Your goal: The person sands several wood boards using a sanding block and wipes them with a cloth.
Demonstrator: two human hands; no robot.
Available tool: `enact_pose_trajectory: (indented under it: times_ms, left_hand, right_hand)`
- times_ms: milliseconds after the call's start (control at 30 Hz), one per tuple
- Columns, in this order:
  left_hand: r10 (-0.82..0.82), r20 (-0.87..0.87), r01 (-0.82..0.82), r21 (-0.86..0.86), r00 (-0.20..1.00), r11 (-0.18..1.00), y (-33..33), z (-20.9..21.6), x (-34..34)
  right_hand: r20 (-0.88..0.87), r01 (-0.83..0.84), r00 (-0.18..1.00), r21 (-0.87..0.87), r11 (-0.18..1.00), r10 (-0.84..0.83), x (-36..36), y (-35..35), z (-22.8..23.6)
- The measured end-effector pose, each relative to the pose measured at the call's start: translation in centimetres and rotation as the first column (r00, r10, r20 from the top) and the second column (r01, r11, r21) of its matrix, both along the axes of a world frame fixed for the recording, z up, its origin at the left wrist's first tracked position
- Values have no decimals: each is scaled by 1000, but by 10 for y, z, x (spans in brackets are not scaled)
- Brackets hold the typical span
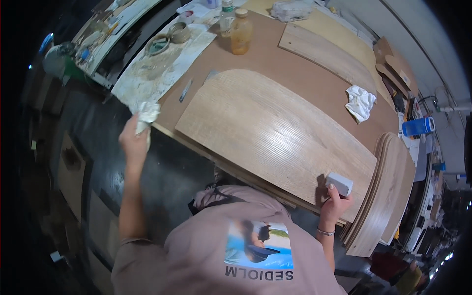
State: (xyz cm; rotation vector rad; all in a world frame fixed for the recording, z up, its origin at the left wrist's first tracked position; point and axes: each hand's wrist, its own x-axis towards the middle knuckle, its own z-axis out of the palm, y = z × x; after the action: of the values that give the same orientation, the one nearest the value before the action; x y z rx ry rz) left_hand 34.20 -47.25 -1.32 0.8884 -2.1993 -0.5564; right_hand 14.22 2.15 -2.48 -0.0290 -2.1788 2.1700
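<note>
Dark capital letters, upside down in the view, run across the mauve shirt [196,260] beside a glossy printed picture [259,244] in blue, green and sand tones. The left grip [132,140] pinches a crumpled, off-white cloth or paper [147,114] just off the bench's left corner. The right grip [335,206] is closed round a pale grey block [339,183] – straight-edged, matt – near the right end of the wood-grain board [275,142]; whether the block touches the board I cannot tell. That board lies on the brown-topped bench [275,59], one end broadly rounded, light glinting along its fine streaked grain. Just beside it on the right sits a stack of similar boards [388,196] with curved ends. Beyond lie a wrinkled white cloth [360,103], a narrow wooden plank [327,56] and a cloudy amber bottle [241,37] – smooth-sided, round-capped
</note>
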Motion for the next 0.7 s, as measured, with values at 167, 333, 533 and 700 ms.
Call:
enact_pose_trajectory:
  times_ms: [167, 333, 533, 700]
  left_hand:
    - [-459, -18, 457, -62, 888, 887, 89, 75, -70]
    - [-791, -44, 788, -63, 611, 612, 164, 89, -113]
    - [-858, -90, 854, -89, 505, 512, 155, 84, -116]
    - [-883, -38, 883, 10, 468, 468, 145, 73, -107]
  right_hand:
    - [-125, -63, 988, 192, 979, 88, 10, -39, 25]
    - [-461, -235, 704, 566, 790, 540, 12, -121, 85]
    - [-375, -288, 684, 649, 704, 625, 25, -145, 81]
    - [-297, -327, 709, 665, 671, 640, 37, -149, 72]
